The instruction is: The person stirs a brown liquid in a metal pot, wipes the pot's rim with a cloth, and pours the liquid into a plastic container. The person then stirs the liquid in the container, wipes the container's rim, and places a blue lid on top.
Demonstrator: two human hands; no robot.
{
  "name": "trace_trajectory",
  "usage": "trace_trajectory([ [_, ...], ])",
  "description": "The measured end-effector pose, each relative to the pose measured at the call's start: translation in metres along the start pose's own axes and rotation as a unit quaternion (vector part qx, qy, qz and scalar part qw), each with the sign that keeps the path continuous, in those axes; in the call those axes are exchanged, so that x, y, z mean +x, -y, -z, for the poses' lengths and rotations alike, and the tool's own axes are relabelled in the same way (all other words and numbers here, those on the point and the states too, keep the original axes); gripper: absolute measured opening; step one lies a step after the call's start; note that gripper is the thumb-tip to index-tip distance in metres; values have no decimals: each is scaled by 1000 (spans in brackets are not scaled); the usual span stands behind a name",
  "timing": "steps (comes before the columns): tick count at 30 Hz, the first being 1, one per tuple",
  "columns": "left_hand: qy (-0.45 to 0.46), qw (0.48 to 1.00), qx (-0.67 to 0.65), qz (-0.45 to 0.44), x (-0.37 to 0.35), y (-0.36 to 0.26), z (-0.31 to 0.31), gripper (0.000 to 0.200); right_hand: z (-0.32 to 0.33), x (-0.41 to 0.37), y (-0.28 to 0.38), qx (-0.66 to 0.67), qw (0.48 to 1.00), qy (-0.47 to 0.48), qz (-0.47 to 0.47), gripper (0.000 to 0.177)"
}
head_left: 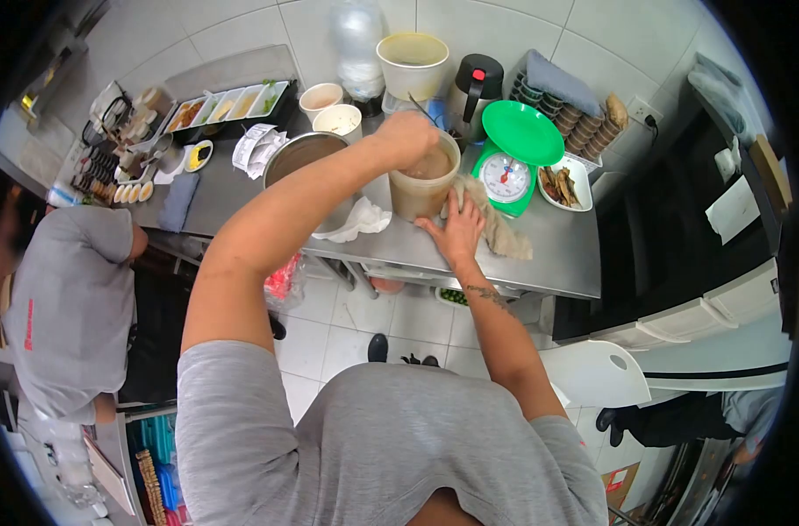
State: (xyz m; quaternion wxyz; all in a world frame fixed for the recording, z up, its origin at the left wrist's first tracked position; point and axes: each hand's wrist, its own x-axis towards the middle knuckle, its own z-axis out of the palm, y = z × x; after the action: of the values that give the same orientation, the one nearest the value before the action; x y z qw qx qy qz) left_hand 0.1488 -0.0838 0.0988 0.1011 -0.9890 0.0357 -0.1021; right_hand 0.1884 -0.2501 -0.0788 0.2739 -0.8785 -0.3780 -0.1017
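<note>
My left hand is closed above the rim of a tall plastic container with brown liquid inside. A thin dark handle sticks up behind that fist; the rest of the utensil is hidden. Low against the container's right side, my right hand has its fingers stretched out over a beige cloth, with the thumb toward the container's base. Left of the container, partly behind my left forearm, stands a large metal pot. Crumpled white paper lies by the pot at the counter's front.
A green kitchen scale and a dish of dark brown pieces stand to the right. Behind are a tall bucket and a thermos. A co-worker bends at the left; another person is at the lower right.
</note>
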Motion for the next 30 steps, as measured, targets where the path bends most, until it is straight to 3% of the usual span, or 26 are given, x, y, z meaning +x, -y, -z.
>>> trace_trajectory([
  [3, 108, 994, -11, -5, -7, -9, 25, 13, -1, 1, 0, 1, 1000, -3, -3, 93],
  [5, 115, 989, -79, -41, 1, -13, 21, 14, -2, -1, 0, 7, 1000, -6, 2, 93],
  [6, 117, 985, -114, -57, 5, -13, 20, 14, -1, -2, 0, 8, 1000, -1, 0, 93],
  [9, 21, 1000, -7, 8, 11, -3, 8, 13, -1, -1, 0, 7, 1000, 4, -3, 92],
  [12, 130, 990, 16, 42, 5, -1, 15, 11, 1, 1, 1, 4, 1000, 2, -3, 92],
  [15, 174, 980, -91, -16, 11, 1, 14, 10, 1, -2, 2, 6, 1000, 7, -7, 93],
  [18, 53, 993, -89, 60, 13, -1, 14, 12, -2, 0, 0, 7, 1000, 3, -3, 93],
  [21, 96, 993, -16, 68, 6, -1, 11, 13, 0, 2, -1, 6, 1000, 0, -1, 93],
  [24, 177, 984, -19, -20, 9, -4, 22, 11, 0, 0, 1, 5, 1000, 4, -5, 93],
  [27, 60, 992, -113, -3, 19, 1, 10, 12, -1, 0, 1, 8, 1000, 9, -12, 94],
  [30, 33, 999, -7, 37, 13, 5, 4, 13, 0, 2, 0, 8, 1000, 18, -18, 94],
])
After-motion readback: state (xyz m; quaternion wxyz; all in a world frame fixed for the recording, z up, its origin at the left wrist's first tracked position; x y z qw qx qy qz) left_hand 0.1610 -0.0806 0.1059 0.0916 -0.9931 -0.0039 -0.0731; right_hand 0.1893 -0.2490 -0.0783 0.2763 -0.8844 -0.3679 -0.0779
